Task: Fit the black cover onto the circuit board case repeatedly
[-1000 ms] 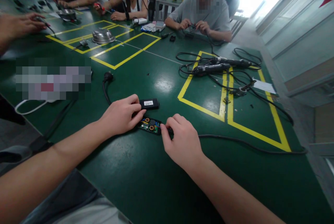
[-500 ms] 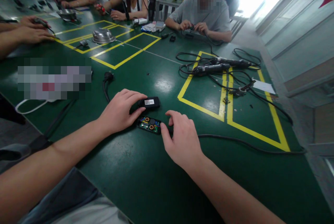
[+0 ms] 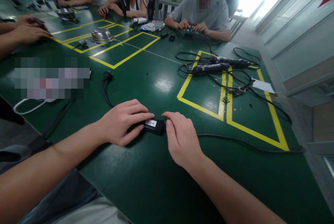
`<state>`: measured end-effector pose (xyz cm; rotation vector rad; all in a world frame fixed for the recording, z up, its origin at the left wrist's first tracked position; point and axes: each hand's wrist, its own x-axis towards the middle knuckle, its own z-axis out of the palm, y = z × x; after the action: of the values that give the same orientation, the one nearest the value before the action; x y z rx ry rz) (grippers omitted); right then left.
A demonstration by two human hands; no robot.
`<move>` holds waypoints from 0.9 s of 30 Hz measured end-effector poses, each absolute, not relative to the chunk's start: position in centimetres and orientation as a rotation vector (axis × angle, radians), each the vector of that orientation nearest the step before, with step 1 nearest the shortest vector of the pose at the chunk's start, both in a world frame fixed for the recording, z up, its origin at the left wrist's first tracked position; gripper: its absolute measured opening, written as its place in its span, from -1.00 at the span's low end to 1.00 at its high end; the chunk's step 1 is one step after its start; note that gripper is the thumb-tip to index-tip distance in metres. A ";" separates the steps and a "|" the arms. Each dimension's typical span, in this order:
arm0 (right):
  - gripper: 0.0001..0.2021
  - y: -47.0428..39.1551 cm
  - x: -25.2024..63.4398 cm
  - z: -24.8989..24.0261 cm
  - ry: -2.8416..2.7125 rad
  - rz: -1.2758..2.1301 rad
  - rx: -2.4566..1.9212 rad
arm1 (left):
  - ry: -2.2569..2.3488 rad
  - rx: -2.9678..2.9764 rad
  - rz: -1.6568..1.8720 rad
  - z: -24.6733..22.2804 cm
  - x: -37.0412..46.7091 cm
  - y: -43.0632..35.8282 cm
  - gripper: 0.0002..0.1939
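A black plastic housing cover (image 3: 153, 124) with a white printed label lies between my hands on the green table. My left hand (image 3: 126, 121) grips its left end, thumb at the near edge and fingers over the far side. The circuit board is hidden from sight, with the cover where it lay. Beside the cover's right end is my right hand (image 3: 182, 135), fingers loosely bent and thumb slightly apart, with no object visible in them. A black cord (image 3: 235, 139) comes out from behind this hand. Another cord with a power plug (image 3: 107, 76) runs behind my left hand.
Two black electric screwdrivers (image 3: 211, 68) with tangled cables lie at the right, near small metal parts (image 3: 225, 100) and a white paper (image 3: 264, 86). A metal bowl (image 3: 102, 35) stands farther back. Co-workers sit across the table; another person's hands (image 3: 32, 31) are at the left.
My left hand has brought the labelled cover nearer, down over the circuit board, which no longer shows. My right thumb has drawn back from the board's right end.
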<state>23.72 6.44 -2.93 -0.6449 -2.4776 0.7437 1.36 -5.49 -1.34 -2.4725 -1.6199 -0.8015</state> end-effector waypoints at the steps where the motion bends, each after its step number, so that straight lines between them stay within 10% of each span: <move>1: -0.58 6.4 23.7 -2.9 -2.489 0.735 -0.652 | -1.627 -2.471 -0.794 -1.3 1.4 -5.5 -0.58; 27: -0.64 6.5 23.7 -2.9 -2.521 0.715 -0.665 | -1.751 -2.511 -0.716 -0.5 1.6 -5.4 -0.69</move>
<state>23.65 6.51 -2.93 -0.6653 -2.5208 0.7150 1.57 -5.43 -0.52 -2.5106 -1.7510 -0.7161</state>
